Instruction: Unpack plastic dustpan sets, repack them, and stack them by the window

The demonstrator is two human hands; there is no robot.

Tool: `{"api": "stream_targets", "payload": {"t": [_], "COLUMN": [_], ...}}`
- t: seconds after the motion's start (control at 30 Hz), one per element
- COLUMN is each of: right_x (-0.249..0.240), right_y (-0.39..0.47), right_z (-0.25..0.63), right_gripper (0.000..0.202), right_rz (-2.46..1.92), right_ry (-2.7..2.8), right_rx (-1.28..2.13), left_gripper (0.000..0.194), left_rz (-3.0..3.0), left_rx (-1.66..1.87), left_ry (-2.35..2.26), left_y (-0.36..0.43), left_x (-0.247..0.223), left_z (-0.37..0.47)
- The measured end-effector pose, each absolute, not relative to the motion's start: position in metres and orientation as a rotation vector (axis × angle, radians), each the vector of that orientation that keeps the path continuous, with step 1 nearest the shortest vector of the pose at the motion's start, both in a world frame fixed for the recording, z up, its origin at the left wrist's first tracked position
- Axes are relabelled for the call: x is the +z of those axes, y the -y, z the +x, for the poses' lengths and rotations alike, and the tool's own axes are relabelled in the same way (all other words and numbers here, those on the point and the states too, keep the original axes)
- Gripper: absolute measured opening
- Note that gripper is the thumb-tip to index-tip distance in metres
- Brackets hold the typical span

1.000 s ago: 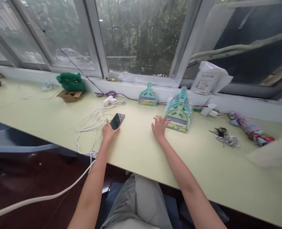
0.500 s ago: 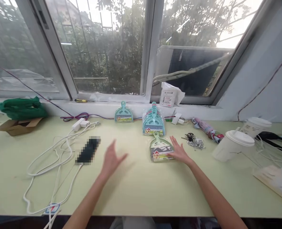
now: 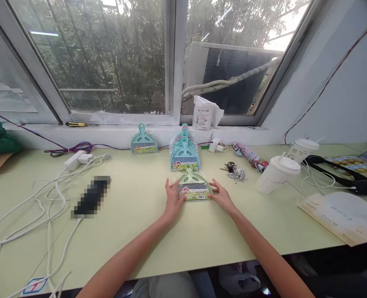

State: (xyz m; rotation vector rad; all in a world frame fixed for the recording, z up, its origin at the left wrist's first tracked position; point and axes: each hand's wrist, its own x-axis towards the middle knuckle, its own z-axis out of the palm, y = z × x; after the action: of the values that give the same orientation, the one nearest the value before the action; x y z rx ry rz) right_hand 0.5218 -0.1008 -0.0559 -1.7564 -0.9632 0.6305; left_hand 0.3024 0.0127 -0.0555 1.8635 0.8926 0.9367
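Observation:
A packaged green dustpan and brush set (image 3: 194, 184) stands on the table, leaning slightly back, its clear wrapper and printed label facing me. My left hand (image 3: 173, 203) grips its left lower edge between thumb and fingers. On the opposite edge, my right hand (image 3: 223, 198) pinches the wrapper the same way. Directly behind it is a row of similar blue dustpan sets (image 3: 185, 155), nested one behind another, with some pinkish handles among them. A single blue dustpan set (image 3: 143, 140) leans against the sill wall further left.
To the left lie a pixelated dark phone (image 3: 92, 197), white cables (image 3: 48, 213) and a power adapter (image 3: 74, 160). Keys (image 3: 237, 174), a folded umbrella (image 3: 250, 156), white cups (image 3: 278, 174) and a paper bag (image 3: 341, 213) are on the right. A screwdriver (image 3: 76, 124) rests on the sill.
My left hand has moved right from open air onto the green set. Both hands now grip its sides, and the set stands more upright, closer to the blue row. The view has shifted right.

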Motion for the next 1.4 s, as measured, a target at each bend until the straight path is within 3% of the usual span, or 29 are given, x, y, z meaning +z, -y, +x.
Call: {"api": "stream_targets", "payload": {"t": [0.1, 0.17, 0.33, 0.47, 0.63, 0.83, 1.03, 1.23, 1.4], "right_x": [-0.063, -0.066, -0.068, -0.065, -0.075, -0.083, -0.074, -0.072, -0.069], "right_y": [0.09, 0.09, 0.092, 0.065, 0.008, -0.041, -0.071, -0.089, -0.104], "right_z": [0.52, 0.519, 0.506, 0.508, 0.531, 0.549, 0.553, 0.559, 0.56], "right_gripper": [0.093, 0.086, 0.064, 0.055, 0.057, 0.051, 0.057, 0.052, 0.052], "right_rz": [-1.789, -1.763, -1.65, -1.704, -1.816, -1.867, -2.01, -1.913, -1.995], "right_ry": [0.913, 0.931, 1.003, 1.036, 1.016, 1.118, 1.102, 1.127, 1.064], "right_rx": [0.651, 0.674, 0.501, 0.236, 0.018, 0.107, -0.087, -0.054, -0.234], "left_gripper": [0.1, 0.104, 0.091, 0.095, 0.092, 0.084, 0.078, 0.056, 0.072], "left_rz": [1.652, 1.676, 1.866, 1.938, 2.05, 1.93, 2.0, 1.953, 1.942], "left_rx": [0.861, 0.776, 0.919, 1.023, 1.108, 1.112, 1.209, 1.197, 1.356], "left_ry": [-0.973, -0.922, -0.848, -0.844, -0.894, -0.926, -1.049, -1.097, -1.072], "left_y": [-0.023, -0.027, -0.038, -0.067, -0.111, -0.142, -0.163, -0.182, -0.202], "left_x": [-0.049, -0.045, -0.05, -0.058, -0.061, -0.066, -0.063, -0.066, -0.067], "left_z": [0.298, 0.293, 0.289, 0.308, 0.342, 0.369, 0.39, 0.396, 0.408]}}
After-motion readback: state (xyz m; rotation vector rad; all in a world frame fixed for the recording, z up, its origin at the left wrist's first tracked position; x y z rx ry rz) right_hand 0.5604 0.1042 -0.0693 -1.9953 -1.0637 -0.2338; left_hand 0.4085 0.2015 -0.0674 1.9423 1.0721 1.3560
